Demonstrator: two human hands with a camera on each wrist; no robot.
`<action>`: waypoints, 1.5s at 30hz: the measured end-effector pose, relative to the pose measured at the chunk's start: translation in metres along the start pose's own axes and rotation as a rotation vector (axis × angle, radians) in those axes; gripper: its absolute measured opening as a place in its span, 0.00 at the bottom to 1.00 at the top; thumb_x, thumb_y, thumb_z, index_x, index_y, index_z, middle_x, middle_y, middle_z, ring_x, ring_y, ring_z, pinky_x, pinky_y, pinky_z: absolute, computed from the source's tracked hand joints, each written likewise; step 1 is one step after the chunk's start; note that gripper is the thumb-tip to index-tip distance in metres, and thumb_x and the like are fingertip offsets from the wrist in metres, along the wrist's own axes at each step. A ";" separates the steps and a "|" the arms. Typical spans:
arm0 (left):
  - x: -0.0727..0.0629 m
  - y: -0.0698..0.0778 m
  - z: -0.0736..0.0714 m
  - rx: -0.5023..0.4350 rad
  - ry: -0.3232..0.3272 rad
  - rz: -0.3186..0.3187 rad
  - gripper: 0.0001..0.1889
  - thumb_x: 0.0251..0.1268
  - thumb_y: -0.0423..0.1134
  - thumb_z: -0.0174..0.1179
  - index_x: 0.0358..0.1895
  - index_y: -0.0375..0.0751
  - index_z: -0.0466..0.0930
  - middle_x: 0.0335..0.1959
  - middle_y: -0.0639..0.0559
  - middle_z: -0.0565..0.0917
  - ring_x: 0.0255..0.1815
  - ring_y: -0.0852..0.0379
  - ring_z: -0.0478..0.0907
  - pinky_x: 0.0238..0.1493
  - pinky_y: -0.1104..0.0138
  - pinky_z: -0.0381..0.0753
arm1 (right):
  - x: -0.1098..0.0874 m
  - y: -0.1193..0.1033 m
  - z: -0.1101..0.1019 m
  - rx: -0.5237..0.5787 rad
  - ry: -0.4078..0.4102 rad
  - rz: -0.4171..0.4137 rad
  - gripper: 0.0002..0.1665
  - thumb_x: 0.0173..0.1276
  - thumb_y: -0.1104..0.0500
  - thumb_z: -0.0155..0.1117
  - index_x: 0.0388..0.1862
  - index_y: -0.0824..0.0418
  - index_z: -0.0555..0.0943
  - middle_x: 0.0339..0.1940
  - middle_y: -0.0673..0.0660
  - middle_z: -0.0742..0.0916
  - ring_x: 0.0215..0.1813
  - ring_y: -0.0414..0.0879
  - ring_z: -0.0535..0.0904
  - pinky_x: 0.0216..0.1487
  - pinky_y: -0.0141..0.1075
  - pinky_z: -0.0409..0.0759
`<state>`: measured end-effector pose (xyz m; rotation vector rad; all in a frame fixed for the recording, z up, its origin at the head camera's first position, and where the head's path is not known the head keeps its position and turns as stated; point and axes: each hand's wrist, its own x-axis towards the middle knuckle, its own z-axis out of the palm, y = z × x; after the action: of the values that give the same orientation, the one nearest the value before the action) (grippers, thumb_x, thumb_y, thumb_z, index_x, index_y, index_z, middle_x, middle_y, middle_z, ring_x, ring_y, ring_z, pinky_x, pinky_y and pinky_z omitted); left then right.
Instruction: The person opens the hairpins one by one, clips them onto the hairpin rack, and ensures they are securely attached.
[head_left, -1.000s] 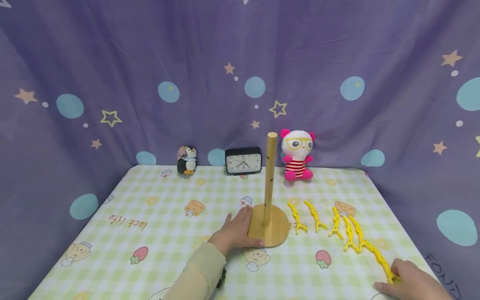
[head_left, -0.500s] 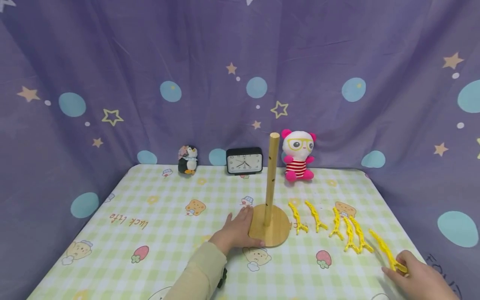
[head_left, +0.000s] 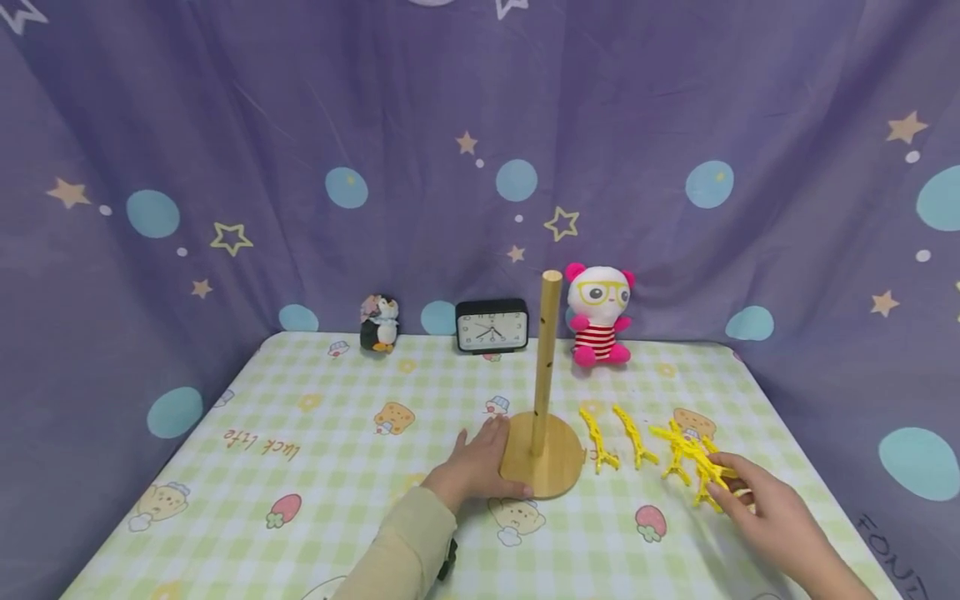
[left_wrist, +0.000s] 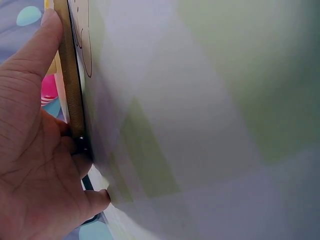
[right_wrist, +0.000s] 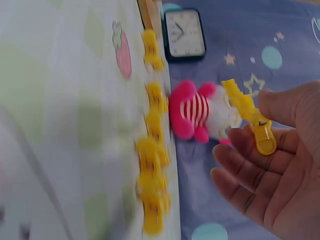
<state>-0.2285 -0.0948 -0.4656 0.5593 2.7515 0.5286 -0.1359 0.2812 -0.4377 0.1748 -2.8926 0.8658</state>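
My left hand (head_left: 474, 468) holds the round base of a wooden stand (head_left: 561, 471) at its left edge, thumb at the near side and fingers farther back. An upright post (head_left: 547, 358) with small holes rises from the base. In my right hand (head_left: 768, 508), a yellow clip (right_wrist: 263, 137) is pinched between thumb and index finger, its toothed end pointing away from the palm; the other fingers are loosely bent. The held clip is over the other yellow clips (head_left: 677, 471) on the right of the table, partly covering them in the head view.
Two more yellow clips, one (head_left: 598, 442) close to the base and another (head_left: 636, 437) beside it, lie right of the stand. A penguin toy (head_left: 380, 323), a black clock (head_left: 492, 326) and a panda plush (head_left: 597, 315) line the back edge, before a purple curtain (head_left: 420, 100).
My right hand has lifted the yellow clip from the table's right front and carried it left and away from me, over the other clips. The left hand stays at the base.
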 end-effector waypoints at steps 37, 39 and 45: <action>0.006 -0.002 0.002 0.047 -0.035 -0.019 0.62 0.50 0.71 0.63 0.78 0.38 0.42 0.80 0.46 0.46 0.79 0.51 0.41 0.74 0.45 0.41 | 0.081 -0.072 0.097 0.119 0.049 -0.363 0.20 0.68 0.64 0.64 0.59 0.57 0.82 0.52 0.54 0.87 0.50 0.49 0.84 0.43 0.40 0.83; 0.006 -0.003 0.002 0.049 -0.040 -0.018 0.62 0.50 0.71 0.63 0.79 0.38 0.42 0.80 0.46 0.45 0.79 0.52 0.41 0.74 0.45 0.40 | 0.083 -0.075 0.100 0.137 0.040 -0.357 0.20 0.67 0.64 0.64 0.59 0.57 0.82 0.53 0.54 0.86 0.51 0.50 0.84 0.47 0.43 0.83; 0.003 0.000 -0.001 0.060 -0.050 -0.021 0.61 0.51 0.71 0.63 0.78 0.37 0.44 0.80 0.45 0.46 0.79 0.50 0.42 0.74 0.44 0.42 | 0.091 -0.081 0.109 0.183 -0.008 -0.328 0.21 0.69 0.62 0.64 0.60 0.53 0.82 0.55 0.52 0.86 0.55 0.50 0.82 0.54 0.46 0.80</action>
<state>-0.2315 -0.0936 -0.4652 0.5492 2.7307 0.4229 -0.2223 0.1464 -0.4713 0.6490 -2.6764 1.0608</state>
